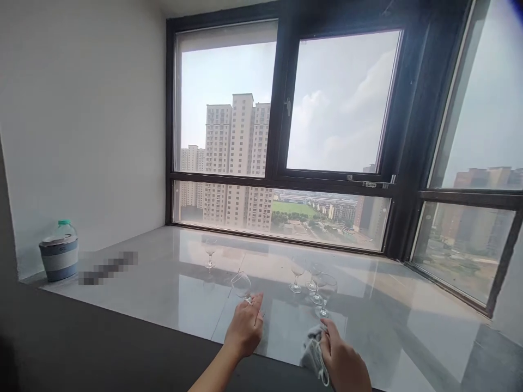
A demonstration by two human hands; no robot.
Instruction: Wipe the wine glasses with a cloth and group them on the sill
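Glass tilting in our left hand (245,326)
We're pinching the glass (242,285) by its stem — the right hand (343,359), clutching the cloth (312,351), could be knocking the others (314,283).

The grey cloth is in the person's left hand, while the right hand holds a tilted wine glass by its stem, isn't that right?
Not quite: the hands are swapped. In the head view the grey cloth is in the right hand, and the left hand holds the tilted wine glass by its stem.
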